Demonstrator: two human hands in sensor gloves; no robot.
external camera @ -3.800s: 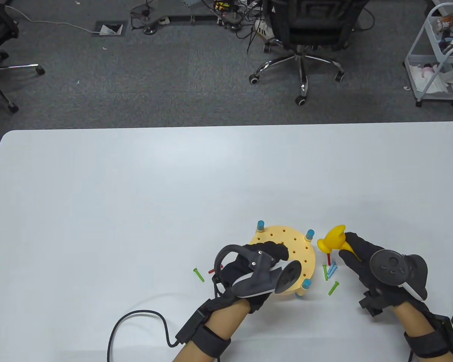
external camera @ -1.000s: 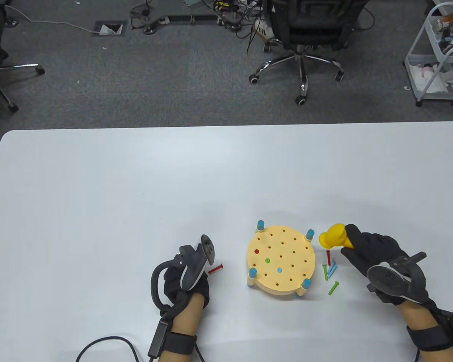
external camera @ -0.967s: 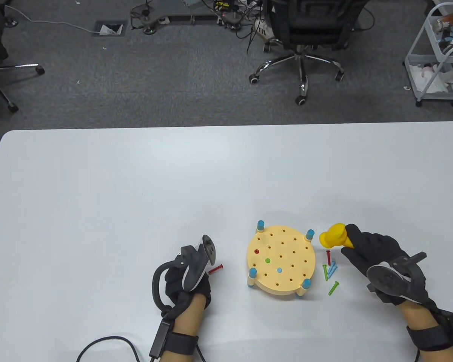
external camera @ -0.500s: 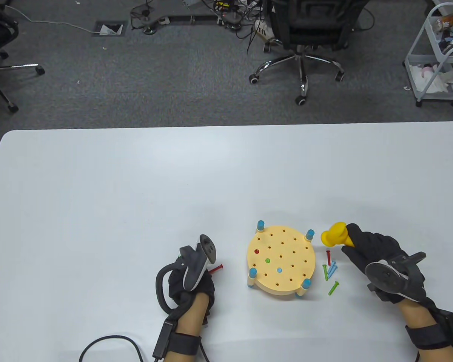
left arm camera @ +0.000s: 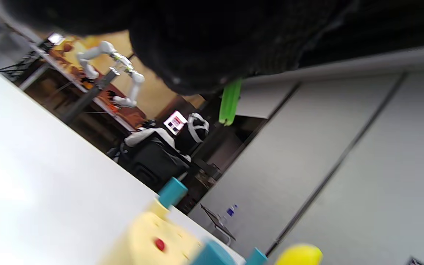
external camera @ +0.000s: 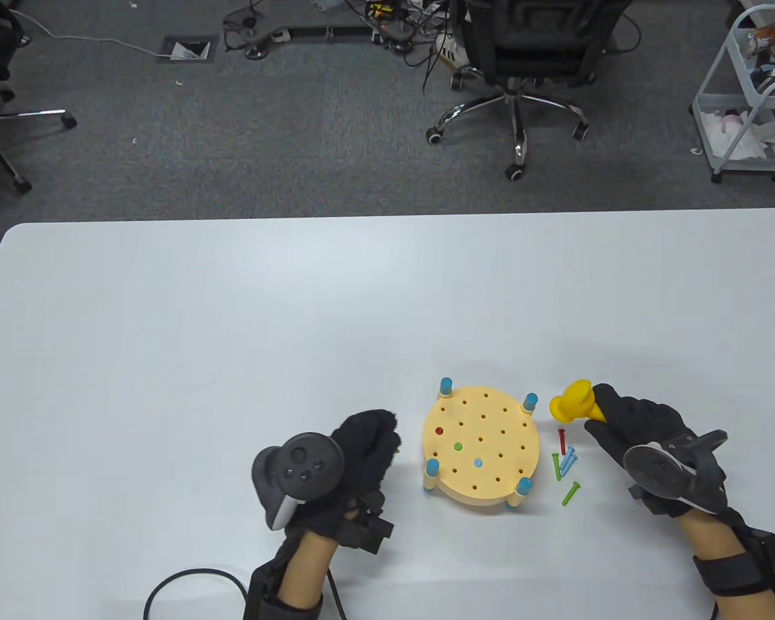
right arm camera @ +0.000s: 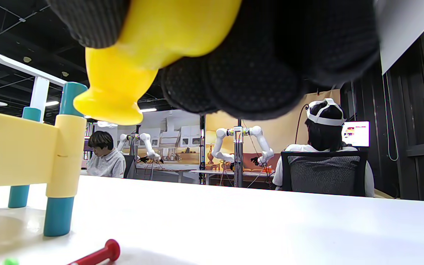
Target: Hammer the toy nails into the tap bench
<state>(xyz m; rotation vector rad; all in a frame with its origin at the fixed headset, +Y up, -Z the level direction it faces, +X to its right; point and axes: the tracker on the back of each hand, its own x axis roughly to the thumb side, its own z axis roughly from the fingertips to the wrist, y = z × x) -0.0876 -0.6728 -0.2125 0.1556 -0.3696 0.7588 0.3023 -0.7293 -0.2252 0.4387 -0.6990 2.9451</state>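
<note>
Low in the table view, right of centre, the round yellow bench [external camera: 481,445] stands on four blue-tipped legs with three nails sunk in: red [external camera: 439,430], green [external camera: 458,445], blue [external camera: 478,462]. About five loose nails [external camera: 565,462] lie on the tabletop [external camera: 232,336] just right of it. The right hand [external camera: 639,439] grips the yellow hammer [external camera: 573,403]. Only the left wrist view shows the left hand [external camera: 355,462] pinching a green nail [left arm camera: 229,100].

The right hand [right arm camera: 271,55] grips the yellow hammer [right arm camera: 142,55] above a red nail [right arm camera: 98,254] beside the bench leg [right arm camera: 60,162].
</note>
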